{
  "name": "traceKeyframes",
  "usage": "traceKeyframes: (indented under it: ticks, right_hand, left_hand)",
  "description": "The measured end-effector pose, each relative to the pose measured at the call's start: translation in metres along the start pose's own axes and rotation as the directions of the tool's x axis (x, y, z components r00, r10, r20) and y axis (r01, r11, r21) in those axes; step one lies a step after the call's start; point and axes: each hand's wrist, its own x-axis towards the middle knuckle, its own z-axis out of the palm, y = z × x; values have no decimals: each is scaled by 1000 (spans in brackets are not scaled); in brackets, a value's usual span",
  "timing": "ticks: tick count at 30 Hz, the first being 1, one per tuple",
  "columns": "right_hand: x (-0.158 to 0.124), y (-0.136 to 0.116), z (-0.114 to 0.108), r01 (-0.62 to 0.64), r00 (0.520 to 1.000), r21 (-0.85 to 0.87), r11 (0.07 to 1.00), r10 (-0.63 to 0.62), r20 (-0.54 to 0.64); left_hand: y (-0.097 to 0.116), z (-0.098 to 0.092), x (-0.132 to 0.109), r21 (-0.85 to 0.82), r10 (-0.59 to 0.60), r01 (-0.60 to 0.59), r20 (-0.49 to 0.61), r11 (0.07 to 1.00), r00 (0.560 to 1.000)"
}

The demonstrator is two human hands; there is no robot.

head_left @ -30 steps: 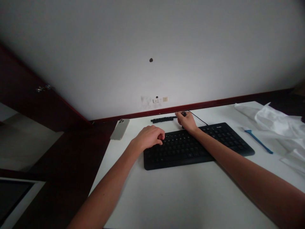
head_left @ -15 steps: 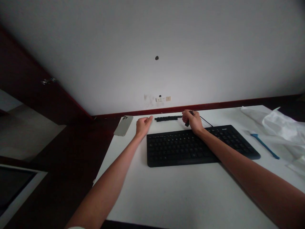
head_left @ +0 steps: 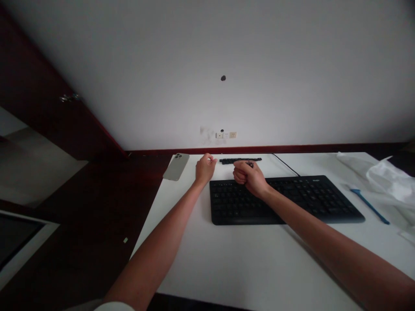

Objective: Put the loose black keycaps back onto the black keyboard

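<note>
While the keyboard [head_left: 231, 205] lies nearer us than the black strip [head_left: 226, 161], making our right arm [head_left: 304, 222] cross it, we note the right hand [head_left: 253, 178] closed round a dark object [head_left: 249, 164], left hand [head_left: 205, 169] curled beside the strip, grip unreadable, phone [head_left: 177, 167] parked left, apparently for clearance.

Both arms [head_left: 168, 235] [head_left: 320, 237] extended forward, hands [head_left: 204, 170] [head_left: 252, 178] curled, right more tightly.
</note>
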Motion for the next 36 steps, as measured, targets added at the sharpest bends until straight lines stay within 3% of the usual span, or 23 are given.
traceKeyframes:
  ticks: [8,17,26,32,36]
  right_hand:
    - [0,19,6,33,999,-42,999,-33,7]
    - [-6,30,9,105,994,-285,953,-102,23]
    - [-5,35,9,106,994,-205,973,-111,-14]
    - [-6,38,8,98,994,-262,960,-108,-27]
    - [-3,38,6,63,997,-163,985,-68,-26]
  left_hand:
    - [2,-1,-2,28,6,-6,-8,1000,1000]
    - [2,-1,-4,10,68,-68,17,998,998]
    - [9,-4,-8,19,34,-35,47,999,998]
    - [7,-4,-8,7,37,-38,46,999,998]
    - [4,-2,-5,9,44,-44,29,999,999]
